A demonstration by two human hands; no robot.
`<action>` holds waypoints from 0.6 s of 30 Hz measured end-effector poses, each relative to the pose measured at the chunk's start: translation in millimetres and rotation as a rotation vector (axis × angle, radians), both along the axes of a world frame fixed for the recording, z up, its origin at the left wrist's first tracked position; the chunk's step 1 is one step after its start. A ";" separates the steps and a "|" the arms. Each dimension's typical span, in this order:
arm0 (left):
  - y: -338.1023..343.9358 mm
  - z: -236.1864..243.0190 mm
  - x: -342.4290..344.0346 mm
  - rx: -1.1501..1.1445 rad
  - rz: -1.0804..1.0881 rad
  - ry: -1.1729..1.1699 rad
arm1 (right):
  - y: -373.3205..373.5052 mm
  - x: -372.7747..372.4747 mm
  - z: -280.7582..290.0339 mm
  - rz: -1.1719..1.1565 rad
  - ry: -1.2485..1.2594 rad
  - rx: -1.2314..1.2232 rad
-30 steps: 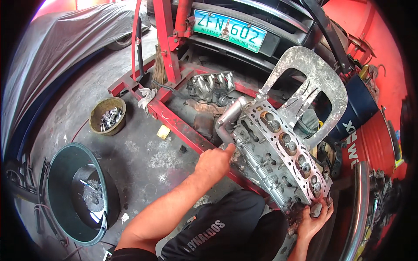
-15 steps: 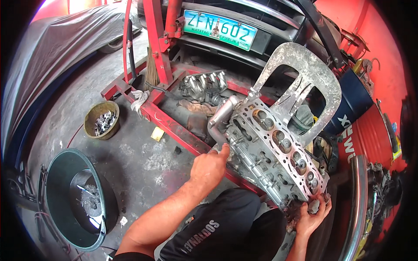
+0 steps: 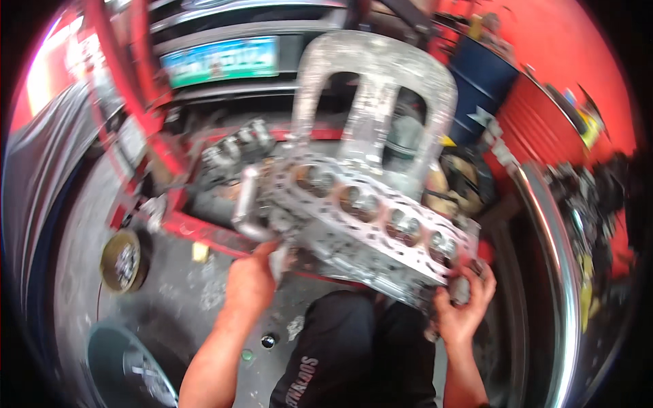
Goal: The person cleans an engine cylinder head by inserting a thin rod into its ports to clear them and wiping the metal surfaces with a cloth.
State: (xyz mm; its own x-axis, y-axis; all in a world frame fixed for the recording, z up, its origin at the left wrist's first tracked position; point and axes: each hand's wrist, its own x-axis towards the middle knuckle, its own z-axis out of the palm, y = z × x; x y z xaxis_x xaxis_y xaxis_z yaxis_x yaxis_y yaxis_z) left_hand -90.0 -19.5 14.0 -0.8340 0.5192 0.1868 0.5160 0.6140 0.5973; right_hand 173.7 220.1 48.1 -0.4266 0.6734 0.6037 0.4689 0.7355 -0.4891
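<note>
A long metal cylinder head (image 3: 354, 245) rests against a worn, pale plastic chair (image 3: 377, 54), slanting down to the right. Its pale flat face shows several round combustion chambers with valves. By its left end stands a bent silver pipe (image 3: 249, 197). My left hand (image 3: 250, 282) is closed at the lower end of this pipe; blur hides the exact contact of the fingertips. Around the right end of the cylinder head, my right hand (image 3: 468, 302) is curled, thumb on the near side and fingers beyond. A small greyish lump (image 3: 460, 290) shows between thumb and fingers.
A red steel frame (image 3: 211, 234) lies behind, with a metal manifold (image 3: 238, 146) on it. At the left are a small tub of metal parts (image 3: 109, 265) and a dark basin (image 3: 102, 347). A blue drum (image 3: 483, 75), a red drum (image 3: 537, 122) and a chrome bar (image 3: 551, 272) stand right.
My view has swung and turned, so the chair and cylinder head appear further left and less slanted. Both hands keep their places, left by the pipe, right at the head's right end.
</note>
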 end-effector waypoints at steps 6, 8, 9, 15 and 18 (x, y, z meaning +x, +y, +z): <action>0.7 8.3 -1.5 -0.054 0.046 0.031 | 0.4 -3.9 -0.6 -0.048 0.026 0.010; 7.8 3.1 9.0 -0.029 -0.001 0.081 | 2.4 -0.1 0.2 -0.050 0.050 0.013; 9.0 -0.6 12.9 -0.001 -0.030 0.121 | 2.7 1.7 1.9 -0.050 0.056 0.008; 14.0 3.6 12.3 -0.028 0.028 0.099 | 0.0 0.5 1.8 -0.043 0.045 0.030; -2.0 -6.0 -5.3 -0.040 0.077 0.110 | -1.7 1.0 -0.1 -0.013 0.040 -0.010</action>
